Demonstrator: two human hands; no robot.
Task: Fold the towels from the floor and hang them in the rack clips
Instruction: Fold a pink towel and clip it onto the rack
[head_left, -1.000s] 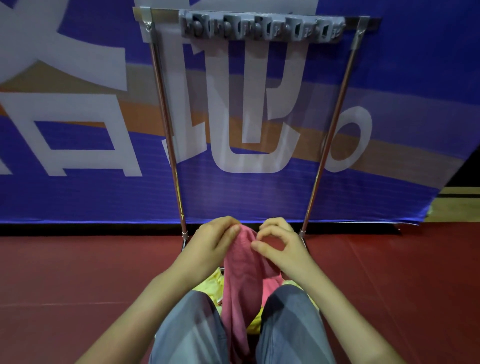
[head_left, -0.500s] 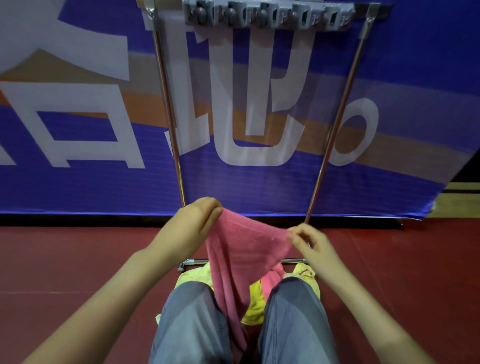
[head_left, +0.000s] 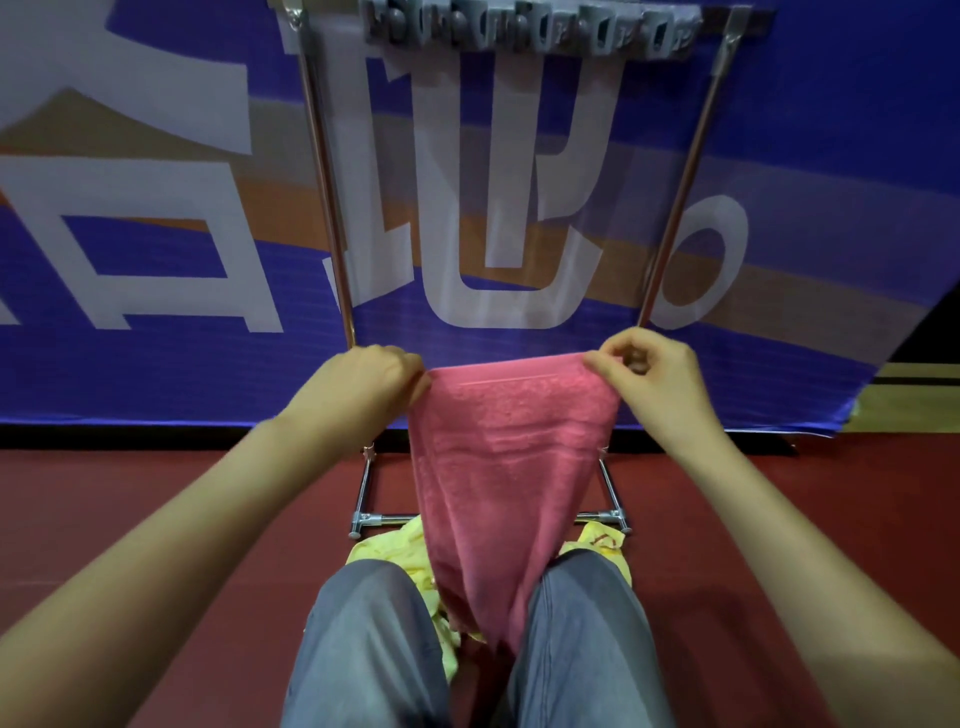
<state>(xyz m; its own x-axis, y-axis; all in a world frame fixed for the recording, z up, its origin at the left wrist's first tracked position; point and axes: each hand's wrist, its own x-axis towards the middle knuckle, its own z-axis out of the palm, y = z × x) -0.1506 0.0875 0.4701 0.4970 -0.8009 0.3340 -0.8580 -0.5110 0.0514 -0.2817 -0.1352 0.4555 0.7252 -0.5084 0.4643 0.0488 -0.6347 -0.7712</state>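
Towel (head_left: 511, 467) between both pinching hands

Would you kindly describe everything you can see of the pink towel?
The pink towel looks like soft terry cloth with a woven band near its top edge. It is stretched flat by its two upper corners, the left hand pinching one and the right hand the other. It hangs down, narrowing between the person's knees, in front of the rack's base, over a yellow towel on the floor.
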